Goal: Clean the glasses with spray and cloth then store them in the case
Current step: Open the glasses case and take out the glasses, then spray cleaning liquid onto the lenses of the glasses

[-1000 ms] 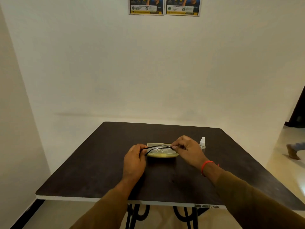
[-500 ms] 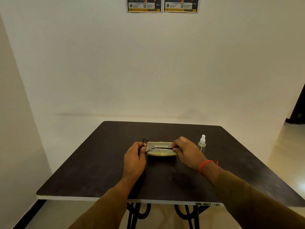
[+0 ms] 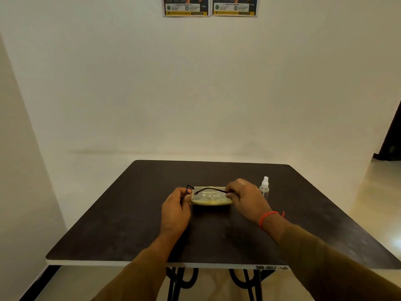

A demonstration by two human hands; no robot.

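A pair of thin black-framed glasses (image 3: pixel 208 190) hangs just above an open pale case (image 3: pixel 211 200) in the middle of the dark table (image 3: pixel 303 209). My left hand (image 3: pixel 175 205) grips the glasses' left end, where one temple tip curls up. My right hand (image 3: pixel 245 196) pinches the right end. A yellowish cloth seems to lie inside the case. A small clear spray bottle (image 3: pixel 264 187) with a white top stands upright just right of my right hand.
The table's near edge (image 3: pixel 152 262) is a white strip above black metal legs. A white wall stands behind the table, with two posters (image 3: pixel 210 6) high up. A dark doorway (image 3: pixel 392 137) opens at the far right.
The left temple of the glasses has swung open and now sticks up by my left hand. Both hands stay over the case. A person's foot seen at the right a second ago is gone.
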